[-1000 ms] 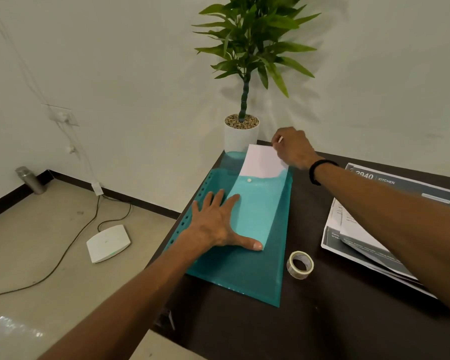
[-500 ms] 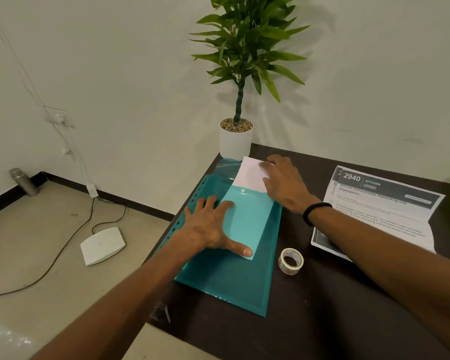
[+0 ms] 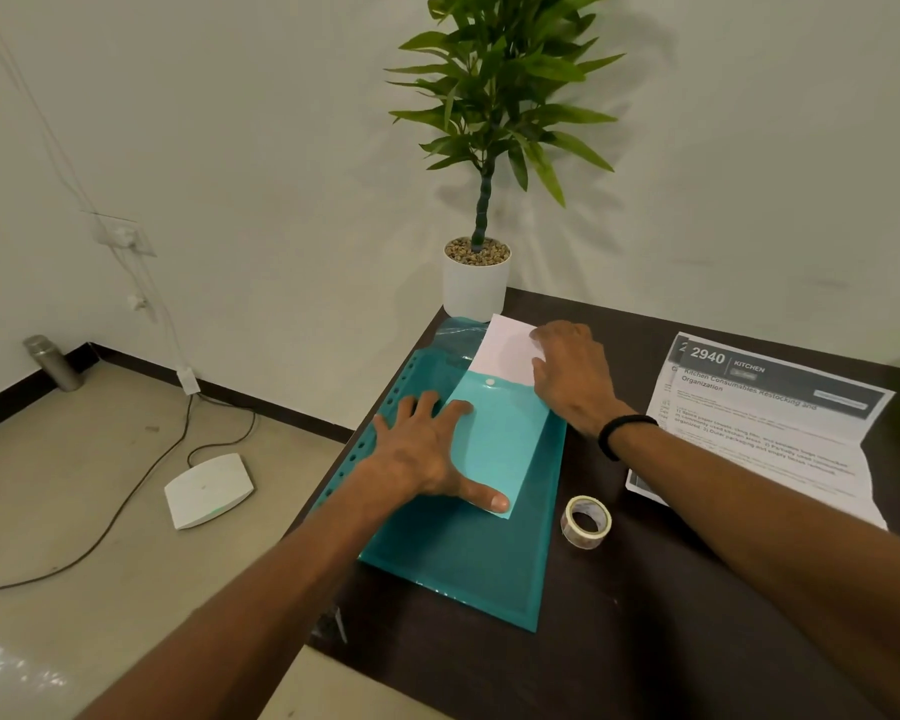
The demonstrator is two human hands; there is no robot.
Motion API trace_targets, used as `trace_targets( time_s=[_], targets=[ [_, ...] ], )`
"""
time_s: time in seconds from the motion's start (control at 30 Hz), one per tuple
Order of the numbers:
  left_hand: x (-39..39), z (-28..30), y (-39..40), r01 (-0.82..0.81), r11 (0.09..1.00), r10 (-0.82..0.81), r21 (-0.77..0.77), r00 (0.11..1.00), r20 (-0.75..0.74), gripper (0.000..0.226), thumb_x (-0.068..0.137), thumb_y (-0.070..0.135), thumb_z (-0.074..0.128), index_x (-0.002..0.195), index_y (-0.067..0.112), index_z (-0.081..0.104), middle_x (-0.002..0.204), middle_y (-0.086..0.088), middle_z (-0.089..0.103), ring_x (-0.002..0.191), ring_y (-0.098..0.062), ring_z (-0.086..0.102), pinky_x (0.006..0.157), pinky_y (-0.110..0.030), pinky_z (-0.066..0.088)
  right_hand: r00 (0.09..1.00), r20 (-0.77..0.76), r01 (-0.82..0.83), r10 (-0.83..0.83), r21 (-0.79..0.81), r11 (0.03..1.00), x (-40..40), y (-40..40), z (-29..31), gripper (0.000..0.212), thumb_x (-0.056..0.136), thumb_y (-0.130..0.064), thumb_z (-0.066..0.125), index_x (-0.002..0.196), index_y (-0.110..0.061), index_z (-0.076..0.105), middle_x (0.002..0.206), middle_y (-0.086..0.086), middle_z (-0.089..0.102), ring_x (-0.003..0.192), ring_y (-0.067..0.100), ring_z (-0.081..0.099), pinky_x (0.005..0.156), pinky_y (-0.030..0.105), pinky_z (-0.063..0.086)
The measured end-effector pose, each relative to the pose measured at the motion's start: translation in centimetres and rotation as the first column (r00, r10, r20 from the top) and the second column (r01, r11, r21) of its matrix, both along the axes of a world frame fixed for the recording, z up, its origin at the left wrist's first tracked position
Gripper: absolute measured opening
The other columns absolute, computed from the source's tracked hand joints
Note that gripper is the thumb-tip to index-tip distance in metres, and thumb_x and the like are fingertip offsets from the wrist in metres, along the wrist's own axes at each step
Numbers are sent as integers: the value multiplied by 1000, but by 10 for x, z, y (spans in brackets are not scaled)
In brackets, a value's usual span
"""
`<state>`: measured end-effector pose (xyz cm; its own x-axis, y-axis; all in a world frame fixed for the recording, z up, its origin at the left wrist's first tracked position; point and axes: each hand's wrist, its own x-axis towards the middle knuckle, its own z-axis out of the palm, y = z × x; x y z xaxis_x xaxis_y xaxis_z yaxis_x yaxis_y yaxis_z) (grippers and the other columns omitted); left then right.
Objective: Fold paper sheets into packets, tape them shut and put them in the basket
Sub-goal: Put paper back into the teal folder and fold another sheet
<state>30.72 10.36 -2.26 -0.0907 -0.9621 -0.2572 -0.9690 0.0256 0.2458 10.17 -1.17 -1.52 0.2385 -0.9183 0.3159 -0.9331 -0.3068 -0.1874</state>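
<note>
Paper (image 3: 505, 350) sticks out white from the far end of our teal folder (image 3: 468, 553), the rest of it showing pale through the plastic. Our left hand (image 3: 427, 454) lies flat with fingers spread on the folder, thumb on the near corner of the sheet inside. Our right hand (image 3: 572, 376) rests on the bare paper's right edge, fingers relaxed and gripping nothing. We see the folder run along the table's (image 3: 645, 641) left edge, its punched strip right at the brink. Tape (image 3: 585, 522) stands just right of the folder, near our right forearm. A printed sheet (image 3: 770, 423) lies further right. A potted plant (image 3: 476, 283) stands just beyond the folder, at the table's far corner
</note>
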Motion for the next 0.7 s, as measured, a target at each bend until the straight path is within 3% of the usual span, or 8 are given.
trace_targets(
  time_s=[0.4, 0.5, 0.57, 0.7],
  targets=[
    [2, -8, 2, -15, 999, 13, -32, 997, -71, 122, 55, 89, 72, 154, 45, 14, 165, 1, 12, 155, -31, 4, 122, -68, 5, 998, -38, -47, 43, -92, 995, 1, 5, 14, 39, 101, -18, 60, 139, -16, 56, 133, 8, 57, 120, 29, 50, 99, 40, 47],
    [1, -9, 2, -12, 999, 10, -38, 997, -71, 121, 57, 89, 72, 154, 45, 14, 165, 1, 12, 155, -31, 4, 122, -68, 5, 996, 27, -79, 81, -90, 993, 1, 5, 19, 24, 102, -18, 57, 125, -14, 64, 119, 8, 62, 106, 27, 58, 84, 39, 53],
    [2, -9, 1, -9, 999, 7, -35, 997, -75, 122, 57, 89, 72, 154, 45, 13, 165, 1, 11, 156, -31, 3, 122, -69, 3, 995, 65, -64, 70, -86, 994, -1, 2, 25, 17, 103, -17, 55, 113, -13, 68, 111, 7, 62, 100, 27, 59, 75, 36, 48],
    [3, -10, 1, -10, 1000, 8, -17, 997, -82, 125, 54, 89, 73, 154, 47, 11, 167, 1, 8, 157, -31, 0, 122, -69, 1, 984, 178, 34, -14, -111, 993, -4, -10, 54, 17, 100, -13, 52, 102, -13, 68, 108, 8, 62, 93, 27, 60, 74, 36, 46]
  ],
)
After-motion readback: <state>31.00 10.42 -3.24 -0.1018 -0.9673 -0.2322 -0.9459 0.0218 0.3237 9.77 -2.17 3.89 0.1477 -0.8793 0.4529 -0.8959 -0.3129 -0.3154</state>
